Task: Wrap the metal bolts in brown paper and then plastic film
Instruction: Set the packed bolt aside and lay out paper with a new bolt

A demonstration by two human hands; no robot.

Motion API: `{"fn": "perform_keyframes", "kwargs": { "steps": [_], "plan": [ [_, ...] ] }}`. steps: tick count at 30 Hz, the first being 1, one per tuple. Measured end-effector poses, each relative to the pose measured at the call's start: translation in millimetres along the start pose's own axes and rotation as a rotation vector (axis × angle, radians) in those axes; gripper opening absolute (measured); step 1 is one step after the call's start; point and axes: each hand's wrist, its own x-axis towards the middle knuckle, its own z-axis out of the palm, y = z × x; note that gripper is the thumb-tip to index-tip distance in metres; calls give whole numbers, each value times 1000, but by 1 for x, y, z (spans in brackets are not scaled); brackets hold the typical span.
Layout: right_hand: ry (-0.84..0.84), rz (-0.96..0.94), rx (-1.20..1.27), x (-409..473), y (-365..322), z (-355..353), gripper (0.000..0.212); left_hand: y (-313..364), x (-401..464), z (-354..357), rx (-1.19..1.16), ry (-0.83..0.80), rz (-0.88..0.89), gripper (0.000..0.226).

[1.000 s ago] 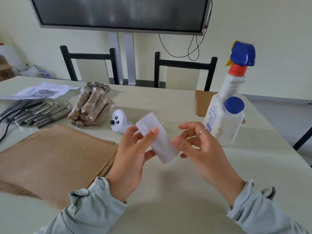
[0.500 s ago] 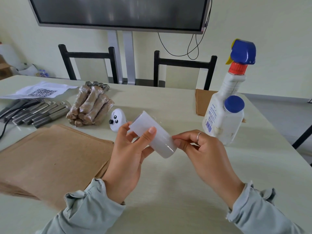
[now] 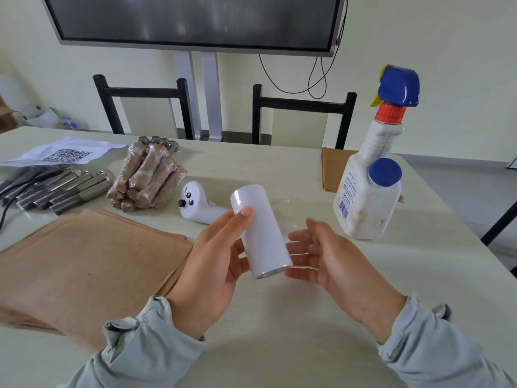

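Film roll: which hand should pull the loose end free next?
Probably the right hand. The left hand grips the film roll, so it is occupied, while the right is open beside the roll's lower end and holds nothing.

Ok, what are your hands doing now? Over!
Left hand holds the film roll above the table. Right hand open beside it, film strip stretched across. Bare bolts not yet wrapped. Nothing in the way.

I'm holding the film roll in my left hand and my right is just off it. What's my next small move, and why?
Probably bring the right hand back to the film roll and pick for the loose edge: the left hand grips the roll, the right is open beside it, and no free film tail is plainly visible.
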Motion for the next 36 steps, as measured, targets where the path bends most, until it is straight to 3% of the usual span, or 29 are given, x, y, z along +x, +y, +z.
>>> {"fn": "perform_keyframes", "kwargs": {
  "steps": [4, 9, 13, 16, 20, 24, 30, 33, 36],
  "plan": [
    [-66, -99, -78, -2, 2, 3, 56, 0, -2, 2, 41, -61, -9, 44],
    [117, -239, -148, -2, 1, 2, 18, -3, -2, 4, 78, -103, -52, 46],
    [139, -179, -105, -2, -5, -2, 21, -4, -1, 3, -6, -97, -137, 43],
    [161, -169, -98, -2, -4, 0, 22, -4, 1, 3, -201, -108, -253, 47],
    [228, -303, -190, -4, 1, 7, 25, -3, 0, 5, -420, -69, -388, 48],
    [275, -451, -262, -8, 1, 7, 24, -6, 0, 11, -389, 0, -352, 59],
    [362, -614, -473, -8, -8, -4, 23, -3, 2, 3, -387, 32, -369, 50],
    [373, -584, -428, -11, -20, -9, 22, 2, 2, -4, -496, -10, -417, 45],
    [273, -552, -298, -18, -40, -6, 22, 3, 3, -3, -537, -35, -454, 58]
  ]
}}
